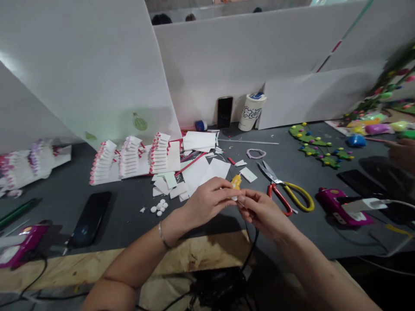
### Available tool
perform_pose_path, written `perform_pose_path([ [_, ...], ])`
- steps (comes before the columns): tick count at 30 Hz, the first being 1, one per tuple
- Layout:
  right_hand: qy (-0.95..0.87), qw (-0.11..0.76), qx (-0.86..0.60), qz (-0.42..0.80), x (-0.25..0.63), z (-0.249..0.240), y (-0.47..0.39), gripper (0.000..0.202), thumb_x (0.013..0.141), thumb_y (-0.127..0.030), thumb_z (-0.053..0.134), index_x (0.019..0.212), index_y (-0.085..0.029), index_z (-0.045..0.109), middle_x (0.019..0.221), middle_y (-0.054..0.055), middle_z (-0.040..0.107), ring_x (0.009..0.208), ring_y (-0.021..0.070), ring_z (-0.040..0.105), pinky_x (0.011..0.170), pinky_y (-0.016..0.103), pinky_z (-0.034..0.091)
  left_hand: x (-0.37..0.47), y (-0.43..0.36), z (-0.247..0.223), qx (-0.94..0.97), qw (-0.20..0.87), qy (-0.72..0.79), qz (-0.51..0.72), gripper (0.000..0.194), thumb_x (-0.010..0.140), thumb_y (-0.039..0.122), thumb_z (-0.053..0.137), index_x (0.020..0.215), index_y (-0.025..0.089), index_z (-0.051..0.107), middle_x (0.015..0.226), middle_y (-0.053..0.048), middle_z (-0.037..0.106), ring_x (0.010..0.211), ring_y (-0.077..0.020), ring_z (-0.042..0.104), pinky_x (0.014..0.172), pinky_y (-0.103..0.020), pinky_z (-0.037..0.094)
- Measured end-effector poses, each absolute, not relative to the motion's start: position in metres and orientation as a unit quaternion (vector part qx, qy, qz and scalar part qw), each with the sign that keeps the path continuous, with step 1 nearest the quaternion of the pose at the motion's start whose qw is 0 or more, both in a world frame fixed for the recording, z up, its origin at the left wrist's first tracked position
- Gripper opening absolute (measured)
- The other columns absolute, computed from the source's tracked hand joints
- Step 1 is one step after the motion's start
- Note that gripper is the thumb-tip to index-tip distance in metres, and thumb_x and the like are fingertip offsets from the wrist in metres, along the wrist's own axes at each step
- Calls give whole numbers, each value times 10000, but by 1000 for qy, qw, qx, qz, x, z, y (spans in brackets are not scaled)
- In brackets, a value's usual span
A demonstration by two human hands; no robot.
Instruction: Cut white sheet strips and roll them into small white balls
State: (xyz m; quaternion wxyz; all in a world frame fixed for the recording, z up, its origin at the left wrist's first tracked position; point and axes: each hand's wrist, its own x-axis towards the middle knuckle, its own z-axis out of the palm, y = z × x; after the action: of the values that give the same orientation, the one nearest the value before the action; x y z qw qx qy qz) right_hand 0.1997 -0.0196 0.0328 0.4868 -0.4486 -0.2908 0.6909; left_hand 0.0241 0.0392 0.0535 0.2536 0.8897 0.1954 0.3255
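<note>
My left hand (210, 198) and my right hand (259, 209) meet over the front of the table, fingertips pinched together. Between them is a small white piece (234, 198), mostly covered by the fingers. A small yellow object (236, 181) with a white mark shows just beyond the fingertips; my left fingers hide part of it, and I cannot tell its kind. Large scissors (274, 175) with one red and one yellow handle lie open right of my hands. Left of my left wrist sits a cluster of white round pieces (159, 207). Cut white paper (205, 172) lies behind my hands.
Rows of red-tipped white sticks on card (161, 155) stand at the left back. A black phone (92, 218) lies at left, a paper cup (251, 113) stands by the white partition (292, 47). Magenta power strips (343, 209) flank me. Another person's hand (402, 153) is at far right.
</note>
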Motion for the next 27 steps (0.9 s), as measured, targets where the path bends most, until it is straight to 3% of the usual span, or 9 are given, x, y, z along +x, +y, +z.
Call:
perform_pose_path([
  [5, -286, 470, -483, 681, 202, 29, -21, 407, 579, -464, 860, 662, -146, 619, 548, -48, 497, 394, 28, 389, 369, 165, 281, 28, 34, 47, 893, 232, 203, 329, 209, 924, 233, 535, 1054, 149, 675, 1021, -109, 655, 964, -177, 624, 846, -287, 531],
  [17, -270, 468, -468, 699, 202, 23, -21, 356, 641, -438, 839, 668, -155, 626, 591, -30, 530, 432, 34, 409, 390, 160, 315, 33, 34, 36, 866, 246, 246, 359, 192, 926, 221, 529, 1029, 146, 673, 1019, -95, 667, 968, -175, 631, 865, -294, 525],
  [23, -311, 486, -481, 660, 207, 29, -15, 411, 681, -542, 770, 774, -161, 646, 605, -25, 548, 459, 75, 483, 428, 203, 385, 32, 40, 44, 808, 358, 289, 367, 138, 871, 218, 611, 964, 188, 709, 978, -73, 679, 917, -176, 632, 858, -318, 510],
  [27, -434, 507, -584, 462, 225, 29, -9, 446, 759, -624, 641, 833, -184, 631, 667, 14, 613, 564, 137, 564, 533, 264, 454, 33, 47, 51, 678, 539, 340, 365, 128, 763, 240, 729, 870, 169, 731, 877, -53, 692, 771, -146, 620, 742, -273, 511],
])
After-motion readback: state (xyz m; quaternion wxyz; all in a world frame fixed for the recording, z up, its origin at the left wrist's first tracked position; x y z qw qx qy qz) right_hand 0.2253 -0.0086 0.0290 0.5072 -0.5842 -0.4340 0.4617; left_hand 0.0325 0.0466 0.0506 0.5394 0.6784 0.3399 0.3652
